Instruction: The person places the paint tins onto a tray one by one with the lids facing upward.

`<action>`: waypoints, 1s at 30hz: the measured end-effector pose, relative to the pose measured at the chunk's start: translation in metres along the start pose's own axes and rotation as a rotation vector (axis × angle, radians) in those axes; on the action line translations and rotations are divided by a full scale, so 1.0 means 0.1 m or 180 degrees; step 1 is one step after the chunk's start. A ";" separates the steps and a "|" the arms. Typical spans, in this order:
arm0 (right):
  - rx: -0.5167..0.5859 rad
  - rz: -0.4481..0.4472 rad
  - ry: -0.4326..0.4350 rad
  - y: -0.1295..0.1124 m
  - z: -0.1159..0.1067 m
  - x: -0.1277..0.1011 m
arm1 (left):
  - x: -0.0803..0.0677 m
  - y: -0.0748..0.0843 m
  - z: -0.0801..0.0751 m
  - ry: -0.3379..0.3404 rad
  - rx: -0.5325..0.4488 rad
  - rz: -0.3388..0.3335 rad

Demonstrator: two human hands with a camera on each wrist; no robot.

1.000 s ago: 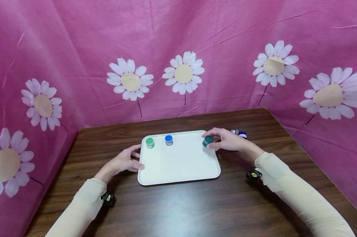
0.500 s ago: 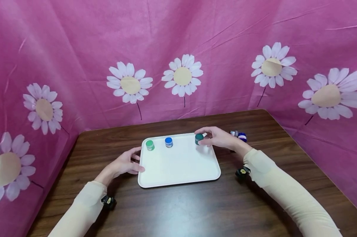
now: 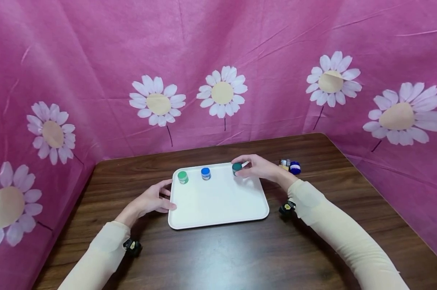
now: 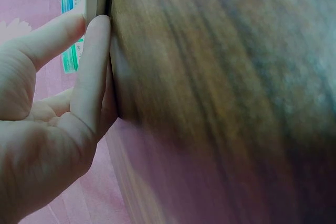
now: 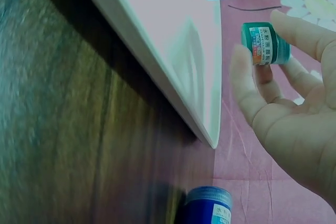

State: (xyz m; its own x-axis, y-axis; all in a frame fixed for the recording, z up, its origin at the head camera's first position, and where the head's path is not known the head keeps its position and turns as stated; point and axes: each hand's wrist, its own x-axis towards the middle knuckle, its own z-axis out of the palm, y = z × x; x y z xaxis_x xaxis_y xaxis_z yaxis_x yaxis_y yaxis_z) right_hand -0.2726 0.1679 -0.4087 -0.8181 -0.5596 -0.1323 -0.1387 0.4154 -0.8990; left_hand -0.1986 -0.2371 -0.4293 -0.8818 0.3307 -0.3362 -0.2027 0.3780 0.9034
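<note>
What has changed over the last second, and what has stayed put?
The right hand, pinching the dark green jar, carried it leftward along the far side of the white tray, toward the blue jar. It has not let go. The left hand stays on the tray's left edge; the light green jar, the blue jar and the two jars on the table have not moved.

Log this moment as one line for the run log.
right hand: holds dark green jar above tray | left hand: touches tray edge
</note>
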 end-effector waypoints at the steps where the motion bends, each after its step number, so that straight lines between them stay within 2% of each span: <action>1: -0.0006 0.0026 0.0010 0.00 0.01 0.01 | 0.00 -0.01 0.00 -0.0001 0.0004 -0.0003; 12: 0.0076 0.0178 0.0015 0.01 0.07 0.13 | 0.02 -0.02 -0.02 -0.0021 -0.0029 0.0010; 20: 0.0116 0.0462 0.0110 0.02 0.13 0.31 | 0.03 -0.02 -0.03 -0.0038 -0.0039 -0.0018; 30: 0.0435 0.0770 0.0081 -0.07 0.17 0.41 | 0.02 -0.01 -0.02 -0.0008 -0.0055 -0.0028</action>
State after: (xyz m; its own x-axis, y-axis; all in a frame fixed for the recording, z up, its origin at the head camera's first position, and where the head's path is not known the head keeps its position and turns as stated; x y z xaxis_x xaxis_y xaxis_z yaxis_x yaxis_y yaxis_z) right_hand -0.2960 0.1296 -0.4152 -0.8323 -0.4369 -0.3410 0.1376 0.4332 -0.8908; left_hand -0.2012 -0.2380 -0.4301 -0.8790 0.3296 -0.3447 -0.2176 0.3659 0.9049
